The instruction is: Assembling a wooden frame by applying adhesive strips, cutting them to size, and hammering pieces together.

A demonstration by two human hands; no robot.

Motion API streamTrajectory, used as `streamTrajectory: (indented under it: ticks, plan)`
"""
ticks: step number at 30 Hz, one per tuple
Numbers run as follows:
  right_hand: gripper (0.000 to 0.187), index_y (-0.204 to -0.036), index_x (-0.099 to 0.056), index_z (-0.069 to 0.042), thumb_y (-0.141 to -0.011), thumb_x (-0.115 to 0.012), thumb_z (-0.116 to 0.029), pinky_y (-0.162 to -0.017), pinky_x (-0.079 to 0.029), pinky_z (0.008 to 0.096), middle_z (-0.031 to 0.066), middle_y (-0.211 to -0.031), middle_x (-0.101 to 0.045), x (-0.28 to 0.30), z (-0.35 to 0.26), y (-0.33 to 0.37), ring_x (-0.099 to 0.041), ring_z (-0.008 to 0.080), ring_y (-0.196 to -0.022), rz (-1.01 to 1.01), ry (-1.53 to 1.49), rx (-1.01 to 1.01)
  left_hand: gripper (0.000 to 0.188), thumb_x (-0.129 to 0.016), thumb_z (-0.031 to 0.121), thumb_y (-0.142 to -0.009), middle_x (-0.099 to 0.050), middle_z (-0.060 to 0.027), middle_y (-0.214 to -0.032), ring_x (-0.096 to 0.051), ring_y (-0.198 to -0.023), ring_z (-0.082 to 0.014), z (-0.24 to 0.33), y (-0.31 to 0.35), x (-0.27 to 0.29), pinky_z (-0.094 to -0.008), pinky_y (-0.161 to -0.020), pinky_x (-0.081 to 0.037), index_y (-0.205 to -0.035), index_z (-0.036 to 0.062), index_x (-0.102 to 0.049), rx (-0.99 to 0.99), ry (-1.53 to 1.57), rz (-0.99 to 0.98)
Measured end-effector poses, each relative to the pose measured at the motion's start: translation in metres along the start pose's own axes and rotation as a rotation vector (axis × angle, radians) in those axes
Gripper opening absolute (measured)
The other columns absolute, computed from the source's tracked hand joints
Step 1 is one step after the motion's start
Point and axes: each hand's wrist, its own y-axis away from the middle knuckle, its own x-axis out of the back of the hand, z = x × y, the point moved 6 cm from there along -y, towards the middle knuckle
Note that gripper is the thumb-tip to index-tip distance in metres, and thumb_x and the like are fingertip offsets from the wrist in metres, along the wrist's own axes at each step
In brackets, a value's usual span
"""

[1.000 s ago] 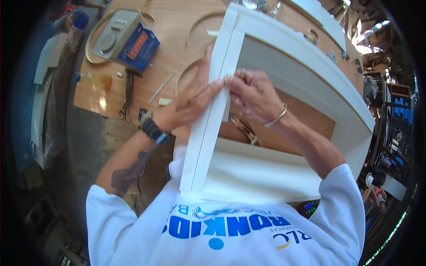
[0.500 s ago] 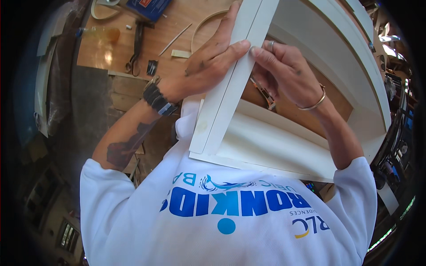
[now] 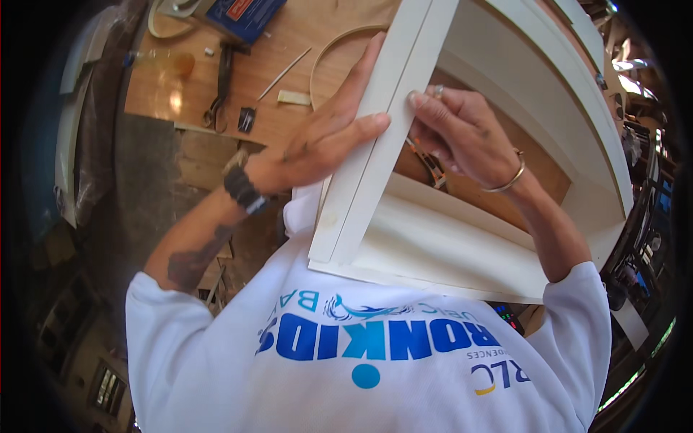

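Observation:
A white box-like cabinet (image 3: 476, 278) stands in front of me, its open side facing up. My left hand (image 3: 325, 148) rests against the outer side of the cabinet's long white edge (image 3: 361, 169), fingers stretched out and the thumb lying on the face. Across that edge my right hand (image 3: 465, 133) is closed, with the thumb at the inner rim and the fingers curled inside the opening. Whether something small is pinched there is hidden. Just below the right hand, inside the cabinet, lies a slim tool with orange and metal parts (image 3: 428, 164).
On the wooden tabletop (image 3: 162, 97) at the left are dark-handled scissors (image 3: 222, 86), a blue container (image 3: 245, 16), a bottle (image 3: 162, 63), a thin white stick (image 3: 285, 73), a small black piece (image 3: 247, 119) and a curved pale strip (image 3: 323, 61).
Both hands have slid a little down the white edge towards me. The left thumb has drawn away from the right thumb, and the cabinet has barely shifted in view.

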Motion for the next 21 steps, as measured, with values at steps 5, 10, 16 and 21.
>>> streamTrajectory:
  ticks: [5, 10, 16, 21]
  plan:
    - [0.035, -0.072, -0.053, -0.006, -0.100, -0.051, -0.027, -0.038, -0.027, 0.0187, -0.0007, -0.055, -0.048, 0.000, -0.003, -0.004, -0.034, 0.0047, -0.043, 0.013, 0.036, 0.065, 0.072, -0.037, 0.020, -0.097, 0.003, -0.0218, -0.158, -0.006, -0.145, -0.0345, 0.002, -0.003, -0.002, -0.0413, -0.118, -0.011, -0.150, -0.0008, 0.006, -0.015, 0.032, 0.029]
    - [0.038, -0.065, -0.054, 0.000, -0.097, -0.051, -0.021, -0.045, -0.039, 0.0244, 0.0044, -0.057, -0.055, 0.002, -0.013, -0.001, -0.046, 0.0111, -0.049, 0.034, 0.079, 0.052, 0.073, -0.037, 0.015, -0.096, 0.004, -0.0217, -0.158, -0.004, -0.145, -0.0352, 0.007, -0.006, -0.002, -0.0425, -0.118, -0.010, -0.150, -0.0003, 0.009, 0.016, -0.015, -0.002]
    - [0.040, -0.067, -0.054, 0.004, -0.096, -0.051, -0.022, -0.054, -0.048, 0.0302, 0.0096, -0.063, -0.060, 0.002, -0.012, 0.001, -0.055, 0.0163, -0.055, 0.034, 0.067, -0.009, 0.074, -0.037, 0.015, -0.095, 0.006, -0.0234, -0.157, -0.002, -0.145, -0.0368, 0.007, -0.009, -0.003, -0.0448, -0.118, -0.008, -0.149, -0.0012, 0.011, 0.003, -0.076, -0.028]
    - [0.041, -0.068, -0.055, 0.003, -0.097, -0.050, -0.025, -0.052, -0.047, 0.0298, 0.0087, -0.063, -0.059, 0.007, -0.006, 0.002, -0.052, 0.0161, -0.054, 0.013, 0.103, 0.065, 0.076, -0.038, 0.019, -0.095, 0.008, -0.0232, -0.157, -0.001, -0.145, -0.0367, 0.008, -0.008, -0.009, -0.0453, -0.118, -0.007, -0.149, -0.0016, 0.011, 0.033, -0.041, -0.046]
